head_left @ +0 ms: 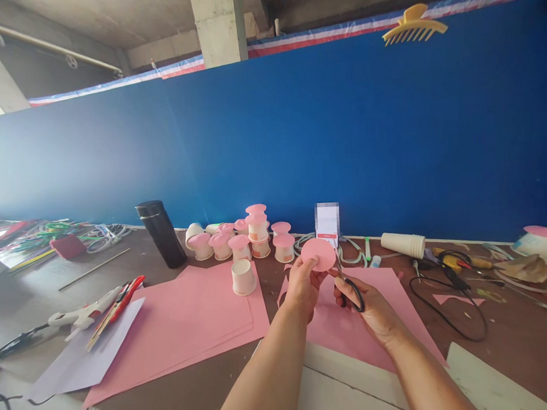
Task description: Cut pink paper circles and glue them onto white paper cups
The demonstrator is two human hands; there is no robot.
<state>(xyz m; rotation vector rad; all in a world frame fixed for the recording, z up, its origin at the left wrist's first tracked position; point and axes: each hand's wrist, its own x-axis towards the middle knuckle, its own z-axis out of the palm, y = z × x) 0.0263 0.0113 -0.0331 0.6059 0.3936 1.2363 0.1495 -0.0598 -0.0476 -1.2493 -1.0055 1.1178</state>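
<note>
My left hand (304,285) pinches a round pink paper disc (320,252) by its lower left part, holding it up over the table. In my right hand (366,307) is a pair of scissors (355,298) with black handles, its blades pointing up along the disc's right edge. Whether the blades touch the paper I cannot tell. Beneath both hands lies a pink paper sheet (379,345). To the left, more pink sheets (192,317) are spread, with a white paper cup (243,277) upside down on them. Behind it stand several cups topped with pink discs (257,230).
A black bottle (161,234) stands at the back left. A glue gun (85,310) and a red utility knife (119,305) lie at the left. A propped phone (327,221), stacked paper cups (403,245) and a black cable (446,330) are at the back and right.
</note>
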